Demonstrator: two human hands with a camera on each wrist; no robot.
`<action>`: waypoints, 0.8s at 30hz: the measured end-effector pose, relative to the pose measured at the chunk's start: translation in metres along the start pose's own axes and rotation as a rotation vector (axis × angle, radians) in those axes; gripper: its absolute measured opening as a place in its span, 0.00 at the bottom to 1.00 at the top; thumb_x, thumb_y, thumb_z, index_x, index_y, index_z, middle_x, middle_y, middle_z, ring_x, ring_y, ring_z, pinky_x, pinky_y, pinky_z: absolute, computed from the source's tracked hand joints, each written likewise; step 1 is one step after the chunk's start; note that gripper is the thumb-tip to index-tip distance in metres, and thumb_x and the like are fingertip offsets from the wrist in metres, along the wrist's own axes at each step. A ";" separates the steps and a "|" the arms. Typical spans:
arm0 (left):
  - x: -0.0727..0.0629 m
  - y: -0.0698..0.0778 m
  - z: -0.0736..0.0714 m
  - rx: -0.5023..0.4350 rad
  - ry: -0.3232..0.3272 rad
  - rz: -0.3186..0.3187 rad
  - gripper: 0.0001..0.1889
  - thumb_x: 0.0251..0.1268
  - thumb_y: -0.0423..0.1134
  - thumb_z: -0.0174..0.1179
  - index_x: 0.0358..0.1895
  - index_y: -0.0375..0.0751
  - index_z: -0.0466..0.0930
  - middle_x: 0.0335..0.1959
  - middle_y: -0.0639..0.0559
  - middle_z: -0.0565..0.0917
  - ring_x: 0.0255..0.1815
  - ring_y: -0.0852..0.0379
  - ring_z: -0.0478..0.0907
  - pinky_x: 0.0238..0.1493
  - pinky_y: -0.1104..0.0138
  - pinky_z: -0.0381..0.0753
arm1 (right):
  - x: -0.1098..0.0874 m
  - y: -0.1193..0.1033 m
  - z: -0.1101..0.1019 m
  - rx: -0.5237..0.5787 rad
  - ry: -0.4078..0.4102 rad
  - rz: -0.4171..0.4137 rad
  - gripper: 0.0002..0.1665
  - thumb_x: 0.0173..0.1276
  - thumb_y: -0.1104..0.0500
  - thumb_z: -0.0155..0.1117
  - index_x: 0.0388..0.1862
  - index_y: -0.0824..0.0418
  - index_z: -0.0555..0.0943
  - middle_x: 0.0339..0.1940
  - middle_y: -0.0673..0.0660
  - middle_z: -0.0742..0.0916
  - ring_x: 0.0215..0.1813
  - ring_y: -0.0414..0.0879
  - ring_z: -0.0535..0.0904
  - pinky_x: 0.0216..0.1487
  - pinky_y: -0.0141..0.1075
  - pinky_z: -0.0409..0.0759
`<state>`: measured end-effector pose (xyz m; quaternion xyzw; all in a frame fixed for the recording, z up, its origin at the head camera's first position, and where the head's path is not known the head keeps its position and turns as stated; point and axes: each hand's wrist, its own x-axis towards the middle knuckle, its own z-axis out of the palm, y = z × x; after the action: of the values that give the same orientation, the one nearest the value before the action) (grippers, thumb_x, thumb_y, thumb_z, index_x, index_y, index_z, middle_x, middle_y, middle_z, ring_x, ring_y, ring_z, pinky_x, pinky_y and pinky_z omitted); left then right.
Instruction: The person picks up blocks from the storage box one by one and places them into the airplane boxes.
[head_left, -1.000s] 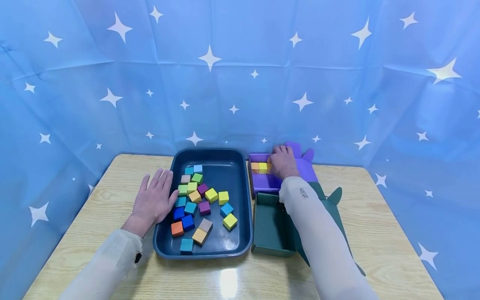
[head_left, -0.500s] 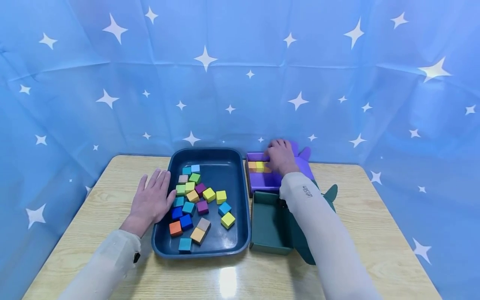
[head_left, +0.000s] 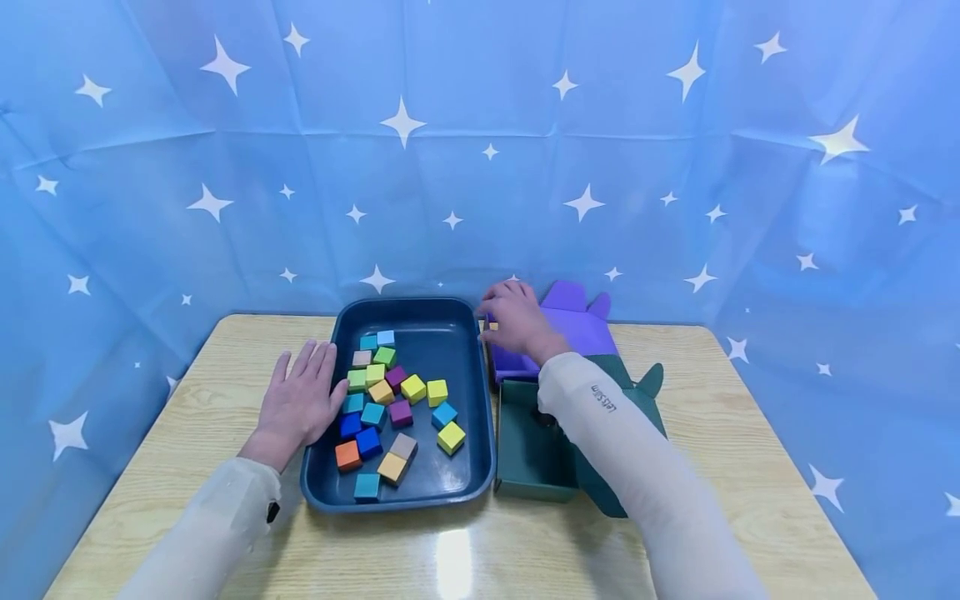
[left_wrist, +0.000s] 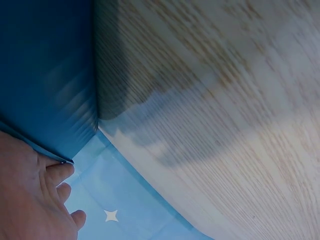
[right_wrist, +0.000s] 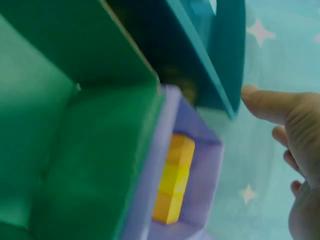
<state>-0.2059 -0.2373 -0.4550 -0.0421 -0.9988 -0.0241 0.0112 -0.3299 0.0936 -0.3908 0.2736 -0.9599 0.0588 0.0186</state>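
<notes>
My left hand (head_left: 300, 396) rests on the left rim of a dark blue tray (head_left: 390, 503), its fingers straight. In the left wrist view the fingers (left_wrist: 61, 172) touch the tray's rim. Several coloured cubes (head_left: 401, 413) lie inside, mostly on the tray's left side. My right hand (head_left: 517, 317) hovers over a purple box (head_left: 512, 367), near the tray's far right corner, and holds nothing. In the right wrist view its thumb is stretched out. A row of orange and yellow cubes (right_wrist: 174, 179) sits along the inside of the purple box.
A dark green box (head_left: 536, 487) with an open lid stands in front of the purple one, right of the tray. The purple lid (head_left: 581, 329) lies folded back to the right. A blue star-patterned curtain (head_left: 450, 167) hangs behind the wooden table (head_left: 360, 554).
My right hand has let go of an orange cube in the purple box's row and moved left toward the tray. My left hand stays on the rim. The view has shifted slightly.
</notes>
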 end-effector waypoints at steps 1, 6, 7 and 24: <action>0.000 0.000 0.000 0.001 0.000 0.000 0.39 0.74 0.56 0.42 0.78 0.36 0.45 0.79 0.37 0.52 0.80 0.36 0.43 0.78 0.40 0.36 | 0.000 -0.005 0.003 0.008 0.003 -0.015 0.21 0.63 0.46 0.70 0.53 0.49 0.85 0.64 0.53 0.78 0.71 0.53 0.63 0.77 0.55 0.50; 0.002 0.000 0.000 0.004 0.004 0.005 0.39 0.75 0.56 0.42 0.78 0.36 0.45 0.79 0.37 0.52 0.80 0.37 0.44 0.78 0.40 0.37 | 0.000 -0.029 0.014 0.047 -0.041 -0.079 0.22 0.61 0.44 0.71 0.53 0.46 0.85 0.64 0.51 0.77 0.71 0.51 0.63 0.77 0.53 0.53; 0.002 -0.001 0.000 0.003 0.005 0.007 0.39 0.75 0.56 0.42 0.78 0.36 0.45 0.79 0.37 0.52 0.80 0.36 0.44 0.78 0.40 0.37 | -0.001 -0.034 0.016 0.056 -0.058 -0.091 0.22 0.60 0.44 0.71 0.53 0.46 0.85 0.64 0.50 0.77 0.72 0.51 0.63 0.77 0.53 0.53; 0.002 -0.001 0.001 0.001 0.002 -0.002 0.38 0.75 0.57 0.41 0.78 0.36 0.45 0.79 0.37 0.53 0.80 0.37 0.43 0.78 0.41 0.35 | -0.010 -0.064 0.046 0.072 -0.206 -0.191 0.22 0.61 0.40 0.69 0.53 0.43 0.85 0.64 0.47 0.78 0.71 0.48 0.64 0.77 0.51 0.54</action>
<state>-0.2077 -0.2384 -0.4562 -0.0414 -0.9988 -0.0234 0.0122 -0.2880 0.0394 -0.4307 0.3688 -0.9236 0.0627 -0.0841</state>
